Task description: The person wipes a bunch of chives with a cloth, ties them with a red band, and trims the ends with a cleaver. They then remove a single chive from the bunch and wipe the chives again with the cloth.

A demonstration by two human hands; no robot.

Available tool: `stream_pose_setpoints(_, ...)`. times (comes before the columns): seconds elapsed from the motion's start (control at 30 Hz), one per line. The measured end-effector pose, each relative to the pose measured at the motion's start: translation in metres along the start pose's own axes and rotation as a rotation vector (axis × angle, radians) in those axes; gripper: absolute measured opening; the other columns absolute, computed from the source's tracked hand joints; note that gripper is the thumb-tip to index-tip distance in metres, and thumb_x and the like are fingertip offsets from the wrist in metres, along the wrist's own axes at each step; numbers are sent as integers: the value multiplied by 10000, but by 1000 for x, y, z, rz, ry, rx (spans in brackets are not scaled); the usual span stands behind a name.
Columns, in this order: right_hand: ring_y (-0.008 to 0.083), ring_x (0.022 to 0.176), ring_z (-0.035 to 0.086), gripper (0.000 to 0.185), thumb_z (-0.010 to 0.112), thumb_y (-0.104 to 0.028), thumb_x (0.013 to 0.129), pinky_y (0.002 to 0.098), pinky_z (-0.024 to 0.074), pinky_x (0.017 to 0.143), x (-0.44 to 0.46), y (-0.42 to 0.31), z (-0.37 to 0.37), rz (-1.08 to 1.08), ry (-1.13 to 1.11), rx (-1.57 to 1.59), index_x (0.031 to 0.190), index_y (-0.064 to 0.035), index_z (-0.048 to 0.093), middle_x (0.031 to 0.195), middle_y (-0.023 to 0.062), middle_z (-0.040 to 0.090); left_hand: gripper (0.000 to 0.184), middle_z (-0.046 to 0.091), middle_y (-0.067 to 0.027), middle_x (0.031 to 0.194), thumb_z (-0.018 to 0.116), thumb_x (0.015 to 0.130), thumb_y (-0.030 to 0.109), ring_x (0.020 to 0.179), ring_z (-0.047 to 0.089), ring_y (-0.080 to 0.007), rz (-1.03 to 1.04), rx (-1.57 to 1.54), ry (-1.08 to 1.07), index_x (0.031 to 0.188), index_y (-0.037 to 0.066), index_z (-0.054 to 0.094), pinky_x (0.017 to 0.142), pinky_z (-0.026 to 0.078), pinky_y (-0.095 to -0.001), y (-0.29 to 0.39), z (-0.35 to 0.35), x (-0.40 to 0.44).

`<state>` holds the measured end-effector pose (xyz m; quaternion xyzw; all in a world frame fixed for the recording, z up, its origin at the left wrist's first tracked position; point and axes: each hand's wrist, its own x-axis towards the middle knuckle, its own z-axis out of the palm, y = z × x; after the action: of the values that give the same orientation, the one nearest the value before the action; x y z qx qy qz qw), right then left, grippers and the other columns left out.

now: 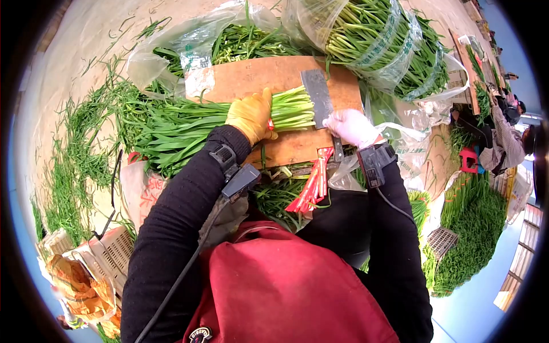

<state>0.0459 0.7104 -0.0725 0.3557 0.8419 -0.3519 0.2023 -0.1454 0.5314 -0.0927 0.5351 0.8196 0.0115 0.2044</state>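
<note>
My left hand (251, 117), in a yellow glove, is closed round a bundle of garlic chives (189, 128) lying across a wooden board (246, 77). A bit of red tie shows at its fingers. The pale cut ends of the stalks point right and meet the flat blade of a cleaver (316, 97). In a whitish glove, my right hand (351, 127) is closed on the cleaver near the lower end of the blade, and the dark handle sticks out below the hand. Red-and-white tie strips (313, 186) hang over the board's near edge.
Behind the board, a plastic bag (197, 43) holds more chives, and a large wrapped bundle (383, 43) lies at the upper right. Loose leaves (86, 134) litter the floor on the left. Crates (108, 254), stacked greens (472, 234) and another person (506, 134) are at the sides.
</note>
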Motion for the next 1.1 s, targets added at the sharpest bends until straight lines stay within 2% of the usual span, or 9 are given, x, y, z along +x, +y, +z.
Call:
stream_pose_setpoints(0.07, 299, 944, 666, 231, 637, -216, 854, 379, 506, 849, 0, -17, 5, -27, 174, 169, 1011, -58, 700, 966, 152, 702, 814, 661, -129, 1031, 902, 570, 395, 999, 649, -316, 3, -45, 3, 1165, 63, 456, 813, 508, -429, -1, -3, 0)
stream_pose_setpoints(0.2, 313, 970, 608, 287, 676, -247, 830, 389, 482, 869, 15, -34, 26, -577, 522, -140, 1085, -115, 694, 971, 104, 662, 801, 662, -129, 1036, 908, 561, 374, 1007, 645, -319, -1, -48, 1, 1152, 61, 468, 815, 509, -429, 0, -2, 0)
stream_pose_setpoints(0.33, 313, 1020, 562, 224, 691, -244, 813, 407, 460, 877, 37, -28, 44, -501, 419, -11, 1002, -130, 729, 938, 79, 649, 817, 659, -138, 1022, 909, 557, 373, 1000, 642, -330, 4, -51, 15, 1157, 62, 452, 807, 507, -441, -1, 1, 1)
stream_pose_setpoints(0.47, 267, 857, 615, 157, 669, -206, 835, 348, 478, 816, 47, -9, 41, -395, 452, 120, 873, -61, 714, 851, 94, 664, 840, 653, -147, 985, 904, 556, 397, 974, 641, -349, 20, -72, 29, 1165, 72, 425, 784, 499, -471, -4, 4, 1)
stream_pose_setpoints(0.6, 328, 938, 641, 191, 600, -226, 855, 404, 488, 833, 22, 16, 22, 23, 128, -74, 885, -70, 707, 932, 147, 682, 842, 653, -150, 985, 903, 560, 399, 973, 641, -349, 26, -86, 20, 1168, 69, 424, 783, 499, -466, -6, 4, 2)
stream_pose_setpoints(0.83, 287, 845, 681, 219, 601, -215, 891, 349, 528, 754, -8, -18, 22, 10, 228, 280, 1030, -66, 682, 950, 150, 697, 829, 650, -164, 991, 897, 575, 386, 982, 635, -364, 35, -83, 26, 1171, 53, 427, 791, 506, -456, -6, 3, 1)
stream_pose_setpoints(0.93, 273, 849, 685, 223, 632, -204, 880, 348, 535, 747, -12, -38, 43, -213, 239, 406, 1055, -72, 672, 954, 141, 697, 804, 653, -167, 990, 892, 582, 361, 982, 635, -367, 35, -112, 15, 1168, 50, 438, 792, 508, -458, -8, 3, 1)
stream_pose_setpoints(1.0, 292, 840, 677, 211, 671, -188, 843, 381, 537, 750, -5, -48, 66, -458, 356, 261, 1018, -70, 670, 921, 136, 690, 779, 656, -167, 987, 886, 586, 328, 975, 638, -365, 27, -100, 9, 1167, 48, 447, 784, 511, -457, -6, 1, 2)
stream_pose_setpoints(1.1, 312, 849, 659, 198, 685, -193, 820, 385, 528, 752, 0, -68, 88, -421, 354, 40, 976, -73, 663, 886, 126, 680, 684, 664, -167, 974, 832, 646, 251, 953, 646, -367, 7, -83, 15, 1181, 49, 457, 768, 515, -457, -4, 1, 2)
